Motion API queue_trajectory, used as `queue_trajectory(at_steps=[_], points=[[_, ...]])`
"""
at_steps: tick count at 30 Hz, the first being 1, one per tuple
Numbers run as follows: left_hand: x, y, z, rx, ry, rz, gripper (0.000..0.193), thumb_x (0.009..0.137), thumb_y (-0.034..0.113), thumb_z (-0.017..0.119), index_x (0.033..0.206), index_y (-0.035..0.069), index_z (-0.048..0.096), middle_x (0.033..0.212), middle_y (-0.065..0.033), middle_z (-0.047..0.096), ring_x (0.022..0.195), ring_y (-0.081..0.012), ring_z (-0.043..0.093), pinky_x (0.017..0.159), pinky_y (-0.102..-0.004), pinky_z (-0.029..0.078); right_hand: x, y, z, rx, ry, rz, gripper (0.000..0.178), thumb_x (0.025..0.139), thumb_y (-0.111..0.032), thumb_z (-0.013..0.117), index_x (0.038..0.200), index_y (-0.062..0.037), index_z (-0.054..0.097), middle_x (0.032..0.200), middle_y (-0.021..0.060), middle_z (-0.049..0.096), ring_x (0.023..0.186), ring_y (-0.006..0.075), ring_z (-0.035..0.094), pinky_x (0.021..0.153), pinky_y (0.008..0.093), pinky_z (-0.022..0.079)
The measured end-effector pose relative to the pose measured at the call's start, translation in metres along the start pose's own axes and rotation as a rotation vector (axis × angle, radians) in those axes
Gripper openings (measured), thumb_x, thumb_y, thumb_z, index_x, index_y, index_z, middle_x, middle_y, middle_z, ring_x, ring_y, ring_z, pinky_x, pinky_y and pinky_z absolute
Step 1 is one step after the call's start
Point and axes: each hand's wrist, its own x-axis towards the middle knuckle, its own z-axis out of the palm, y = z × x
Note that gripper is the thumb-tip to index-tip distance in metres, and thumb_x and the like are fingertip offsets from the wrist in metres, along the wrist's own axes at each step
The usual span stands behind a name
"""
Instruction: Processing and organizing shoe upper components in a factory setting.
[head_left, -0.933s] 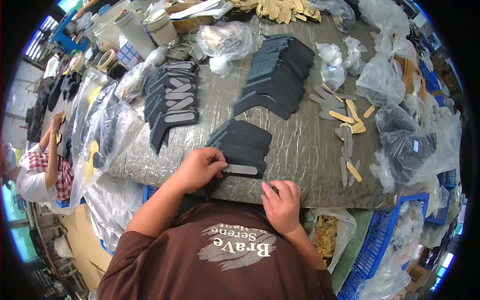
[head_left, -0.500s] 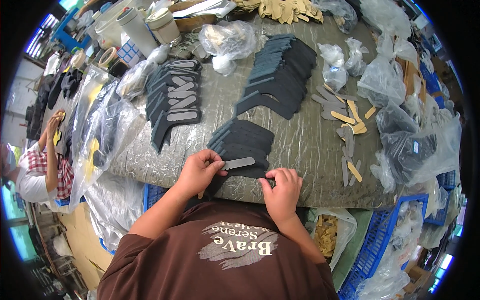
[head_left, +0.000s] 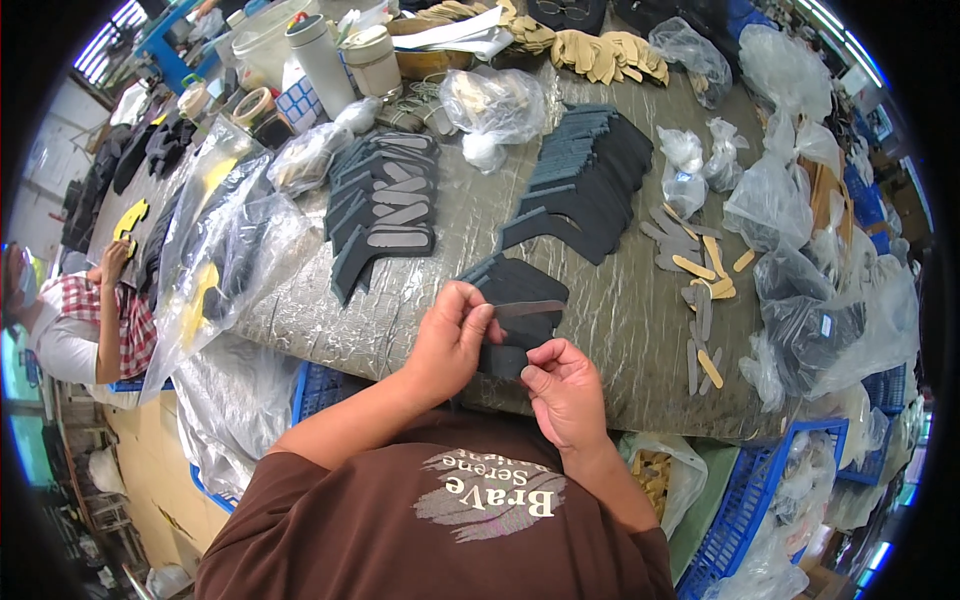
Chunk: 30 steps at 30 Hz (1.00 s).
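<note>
A thin grey strip [head_left: 530, 308] is pinched between the thumb and fingers of my left hand [head_left: 452, 338], held out over a small stack of dark angled pieces [head_left: 525, 282]. My right hand [head_left: 566, 388] closes its thumb and fingertips on the corner of one dark piece [head_left: 503, 361], just below the strip. My left fingers partly cover that piece. Farther left, another dark stack [head_left: 355, 255] has grey strips [head_left: 400, 240] lying on its pieces. A larger fanned stack [head_left: 580, 185] of dark pieces lies beyond my hands.
Loose grey and tan strips [head_left: 692, 266] lie right of the stacks. Plastic bags [head_left: 800, 310] crowd the table's right side. Cups [head_left: 370, 60] and a wrapped bundle [head_left: 492, 100] stand at the back. Blue crates [head_left: 760, 490] flank the table. At left, another person [head_left: 90, 310] handles a yellow piece.
My right hand has gone from the stack's near edge to gripping a dark piece's corner, which is now raised. The strip in my left hand has turned more edge-on. The view has shifted.
</note>
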Motion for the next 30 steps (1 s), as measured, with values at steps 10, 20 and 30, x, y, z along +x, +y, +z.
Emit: queue_trajectory(at_steps=[10, 20, 30], points=[[0.012, 0.015, 0.001, -0.384, -0.257, -0.497, 0.007, 0.09, 0.015, 0.05, 0.086, 0.009, 0.05, 0.073, 0.0009, 0.053, 0.064, -0.0062, 0.05, 0.053, -0.0203, 0.039, 0.001, -0.017, 0.021, -0.43, -0.088, -0.264, 0.03, 0.079, 0.006, 0.062, 0.108, 0.0003, 0.056, 0.092, 0.0031, 0.056, 0.078, 0.0097, 0.054, 0.075, 0.0207, 0.044], [0.012, -0.003, 0.017, -0.712, -0.536, -0.784, 0.011, 0.087, 0.016, 0.052, 0.086, 0.006, 0.056, 0.066, 0.001, 0.05, 0.049, -0.005, 0.039, 0.041, -0.0187, 0.029, 0.013, -0.032, 0.039, -1.116, -0.063, -0.574, 0.022, 0.081, 0.005, 0.059, 0.103, 0.0034, 0.057, 0.089, 0.0071, 0.058, 0.07, 0.0083, 0.055, 0.062, 0.0212, 0.047], [0.0, -0.014, 0.028, -1.021, -0.558, -0.998, 0.011, 0.086, 0.014, 0.055, 0.086, 0.002, 0.053, 0.056, -0.0036, 0.051, 0.044, -0.0095, 0.053, 0.037, -0.0185, 0.045, 0.008, -0.036, 0.041, -0.539, 0.119, 0.058, 0.01, 0.083, 0.003, 0.057, 0.093, 0.004, 0.055, 0.072, 0.0048, 0.06, 0.052, 0.007, 0.056, 0.045, 0.0194, 0.047]])
